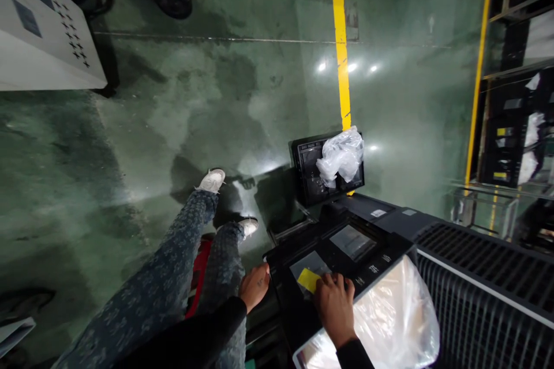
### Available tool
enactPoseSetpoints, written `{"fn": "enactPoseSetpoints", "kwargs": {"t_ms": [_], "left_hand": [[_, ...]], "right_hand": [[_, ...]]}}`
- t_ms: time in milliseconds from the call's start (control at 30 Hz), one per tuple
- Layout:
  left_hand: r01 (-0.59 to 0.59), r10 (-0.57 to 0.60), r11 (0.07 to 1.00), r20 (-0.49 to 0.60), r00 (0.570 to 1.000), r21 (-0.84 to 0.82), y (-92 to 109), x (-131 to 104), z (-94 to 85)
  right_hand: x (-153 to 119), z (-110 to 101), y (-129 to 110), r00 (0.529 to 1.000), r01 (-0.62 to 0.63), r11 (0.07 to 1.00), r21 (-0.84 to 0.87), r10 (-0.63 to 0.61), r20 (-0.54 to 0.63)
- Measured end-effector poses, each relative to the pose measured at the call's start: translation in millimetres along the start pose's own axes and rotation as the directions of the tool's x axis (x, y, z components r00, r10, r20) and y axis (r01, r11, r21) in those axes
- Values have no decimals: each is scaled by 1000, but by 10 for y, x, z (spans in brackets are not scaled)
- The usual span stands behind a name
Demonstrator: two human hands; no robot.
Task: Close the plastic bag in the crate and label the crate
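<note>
Pressing on yellow label (pixel 309 279), right hand (pixel 334 307) lay palm-down, fingers curled over label edge on black unit (pixel 341 253); nothing gripped. Label sat on unit's top panel, just left of display window (pixel 352 241). Left hand (pixel 254 285) rested against unit's left edge, fingers loosely bent, holding nothing. Plastic wrap (pixel 389 317) covered unit's near right side. Black tray (pixel 318 170) with crumpled bag (pixel 341 155) stood on green floor (pixel 194 98) beyond unit.
</note>
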State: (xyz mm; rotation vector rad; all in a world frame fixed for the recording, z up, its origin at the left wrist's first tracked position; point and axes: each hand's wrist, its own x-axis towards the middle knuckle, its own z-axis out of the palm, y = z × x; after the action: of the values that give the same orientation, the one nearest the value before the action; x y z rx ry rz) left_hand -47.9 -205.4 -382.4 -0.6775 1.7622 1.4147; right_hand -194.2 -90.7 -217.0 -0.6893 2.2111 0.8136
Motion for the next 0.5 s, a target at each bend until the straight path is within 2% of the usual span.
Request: {"fn": "enactPoseSetpoints", "kwargs": {"t_ms": [167,367,433,500], "left_hand": [[12,-12,1000,11,1000,-6,-102,39,33],[20,-20,998,-6,1000,-58,-198,85,116],[24,-27,996,-37,999,-90,-222,98,172],[55,-70,990,-120,990,-130,-243,104,231]], "right_hand": [[101,20,47,1000,6,999,-33,-7,-9],[42,43,25,1000,1,998,-55,-2,-14],[41,29,42,1000,21,999,-30,-21,0],[72,-1,72,997,46,999,13,-47,57]]}}
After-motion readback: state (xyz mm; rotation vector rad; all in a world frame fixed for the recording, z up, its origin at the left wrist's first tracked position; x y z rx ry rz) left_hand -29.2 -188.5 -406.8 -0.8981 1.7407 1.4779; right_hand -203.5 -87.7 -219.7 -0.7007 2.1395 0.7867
